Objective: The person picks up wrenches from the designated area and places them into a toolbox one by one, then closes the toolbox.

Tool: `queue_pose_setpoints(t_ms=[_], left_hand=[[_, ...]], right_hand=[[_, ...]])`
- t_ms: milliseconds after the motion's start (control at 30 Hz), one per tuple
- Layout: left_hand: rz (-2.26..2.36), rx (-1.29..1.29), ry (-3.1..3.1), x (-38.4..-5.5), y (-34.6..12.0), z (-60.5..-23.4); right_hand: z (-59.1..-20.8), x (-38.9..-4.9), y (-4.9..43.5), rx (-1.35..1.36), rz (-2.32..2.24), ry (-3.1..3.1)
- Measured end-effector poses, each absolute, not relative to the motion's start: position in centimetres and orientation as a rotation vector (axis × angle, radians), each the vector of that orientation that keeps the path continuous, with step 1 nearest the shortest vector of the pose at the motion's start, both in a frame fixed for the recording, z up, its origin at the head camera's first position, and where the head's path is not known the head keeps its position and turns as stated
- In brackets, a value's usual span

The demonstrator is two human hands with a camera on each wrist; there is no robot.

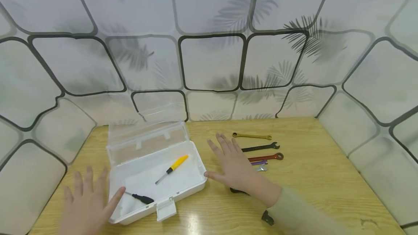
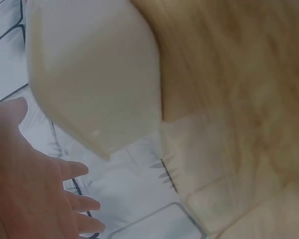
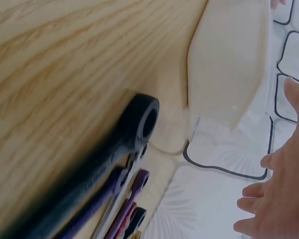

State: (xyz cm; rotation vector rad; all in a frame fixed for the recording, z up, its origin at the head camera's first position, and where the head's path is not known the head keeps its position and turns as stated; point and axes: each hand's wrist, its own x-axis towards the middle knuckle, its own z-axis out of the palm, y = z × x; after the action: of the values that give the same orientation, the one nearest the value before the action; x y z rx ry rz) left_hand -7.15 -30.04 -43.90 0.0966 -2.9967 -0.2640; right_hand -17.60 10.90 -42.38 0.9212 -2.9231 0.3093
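A white plastic toolbox [image 1: 191, 192] lies with its clear lid [image 1: 156, 140] tipped back. Inside are a yellow-handled screwdriver [image 1: 179, 161] and a black-handled screwdriver [image 1: 143, 199]. My left hand [image 1: 85, 204], fingers spread and holding nothing, is at the box's left end; its thumb overlaps the near left corner in the head view. On the other side, my right hand [image 1: 236, 166] is spread too, thumb tip right at the box's right rim. It partly hides a row of wrenches, among them a black one [image 1: 261, 148], a red one [image 1: 266, 157] and a purple one [image 1: 260, 163].
Farthest back in the row lies a gold wrench [image 1: 253, 136]. A silver wrench end [image 1: 262, 168] shows beside my right wrist, and a dark wrench end [image 1: 267, 217] shows below the sleeve. Patterned cloth [image 1: 212, 61] encloses the wooden table [image 1: 326, 177] at back and sides.
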Motion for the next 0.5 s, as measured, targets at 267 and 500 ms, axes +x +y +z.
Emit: queue_pose_setpoints(t_ms=[267,500], left_hand=[[-0.338,0.104,-3.059,-6.9,-29.3,-44.7],[-0.334,0.07,-3.081,-6.7,-29.1,-45.4]], right_hand=[[-43.6,-17.9,8.9,0.981,0.306,-2.941],[-43.8,-18.0,7.5,1.038,0.205,-2.937]])
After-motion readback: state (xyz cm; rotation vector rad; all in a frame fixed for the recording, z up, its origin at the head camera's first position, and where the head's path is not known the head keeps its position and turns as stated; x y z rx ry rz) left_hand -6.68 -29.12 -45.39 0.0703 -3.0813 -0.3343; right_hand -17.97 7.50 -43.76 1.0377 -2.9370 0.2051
